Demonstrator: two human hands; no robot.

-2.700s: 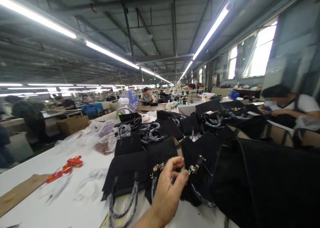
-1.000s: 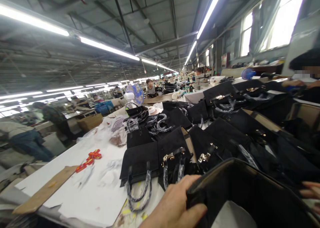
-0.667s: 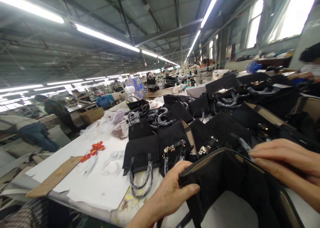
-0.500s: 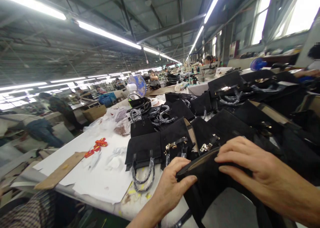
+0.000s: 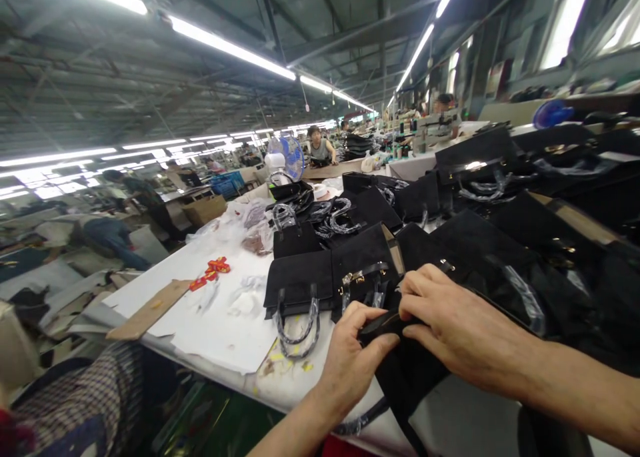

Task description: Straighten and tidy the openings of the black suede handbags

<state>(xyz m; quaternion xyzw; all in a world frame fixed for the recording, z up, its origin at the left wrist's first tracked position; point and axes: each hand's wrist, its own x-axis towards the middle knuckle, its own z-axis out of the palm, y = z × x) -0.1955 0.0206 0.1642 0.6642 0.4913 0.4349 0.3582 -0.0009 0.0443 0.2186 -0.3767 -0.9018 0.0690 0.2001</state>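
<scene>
A black suede handbag (image 5: 410,370) stands at the near edge of the white table (image 5: 230,330), its top pressed nearly shut. My left hand (image 5: 350,363) pinches the bag's left top corner, thumb on the front and fingers curled behind. My right hand (image 5: 450,327) lies over the top rim from the right, fingers closed down on it. Just behind lie more black handbags (image 5: 330,277) with plastic-wrapped handles and gold clasps.
Many black bags (image 5: 480,177) crowd the table's right and far side. On the left part of the table lie red small boxes (image 5: 213,270), a cardboard strip (image 5: 150,309) and plastic wrap. A blue fan (image 5: 290,157) stands farther back. Other people work at distant tables.
My right hand came in from the right and closed over the bag's rim. Both hands have pressed the open mouth of the bag together. The view has swung left and down.
</scene>
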